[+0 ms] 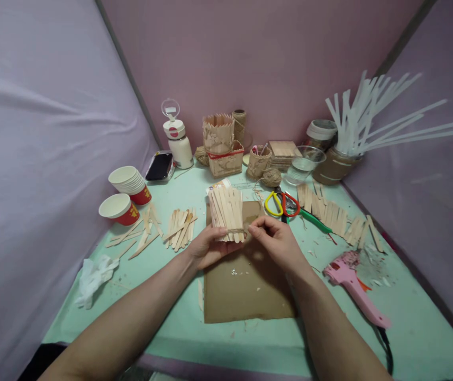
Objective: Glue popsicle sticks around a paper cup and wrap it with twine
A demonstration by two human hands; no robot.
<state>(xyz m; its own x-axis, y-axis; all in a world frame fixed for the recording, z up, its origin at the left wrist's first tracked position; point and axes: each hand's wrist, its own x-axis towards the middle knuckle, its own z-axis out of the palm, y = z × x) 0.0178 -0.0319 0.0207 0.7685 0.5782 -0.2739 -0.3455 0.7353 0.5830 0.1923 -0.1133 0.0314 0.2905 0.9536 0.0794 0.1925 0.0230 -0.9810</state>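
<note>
My left hand (207, 246) holds a paper cup covered with upright wooden craft sticks (227, 207), its fingers beneath and its thumb on the front. A band of twine (235, 230) runs across the sticks near the lower end. At the right side of the cup, my right hand (271, 235) is closed in a pinch on the twine, whose end is hidden by the fingers. Both hands are above a brown cardboard sheet (246, 296), which has small shiny glue spots (239, 272) on it.
A pink glue gun (355, 291) lies at the right, its cord toward the front edge. Scissors (282, 204) and loose sticks (329, 214) are behind it. Paper cups (120, 209), stick piles (181, 228) and crumpled tissue (95, 280) occupy the left. A clear cup (301, 168) stands behind.
</note>
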